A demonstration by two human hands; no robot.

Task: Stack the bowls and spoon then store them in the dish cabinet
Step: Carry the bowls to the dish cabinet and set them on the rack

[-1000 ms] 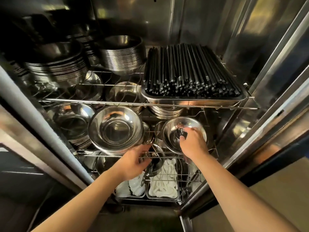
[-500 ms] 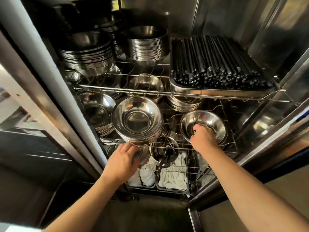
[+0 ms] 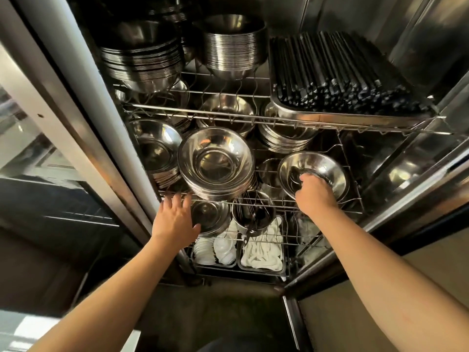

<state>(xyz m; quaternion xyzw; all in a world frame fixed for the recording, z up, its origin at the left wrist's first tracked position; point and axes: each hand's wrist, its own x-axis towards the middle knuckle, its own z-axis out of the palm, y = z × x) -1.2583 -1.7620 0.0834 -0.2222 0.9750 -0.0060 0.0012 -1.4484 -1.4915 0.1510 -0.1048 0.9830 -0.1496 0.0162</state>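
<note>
My right hand (image 3: 314, 193) reaches into a steel bowl (image 3: 327, 166) on the right of the middle wire shelf (image 3: 355, 212). Its fingers curl over the near rim and rest on a dark spoon-like piece (image 3: 295, 174) inside the bowl. A tall stack of steel bowls (image 3: 215, 163) stands left of that bowl on the same shelf. My left hand (image 3: 175, 219) is spread open at the shelf's front wire, below that stack. Its thumb lies beside a small steel bowl (image 3: 213, 217) on the shelf below.
A tray of black chopsticks (image 3: 337, 80) and more bowl stacks (image 3: 142, 59) fill the top shelf. A steel pot with tongs (image 3: 253, 219) and trays of white items (image 3: 261, 252) sit lower down. The cabinet's door frame (image 3: 83, 102) runs along the left.
My left hand has left the pot with tongs and moved left and up to the shelf's front wire, fingers spreading. My right hand stays in the right bowl. The view has shifted right.
</note>
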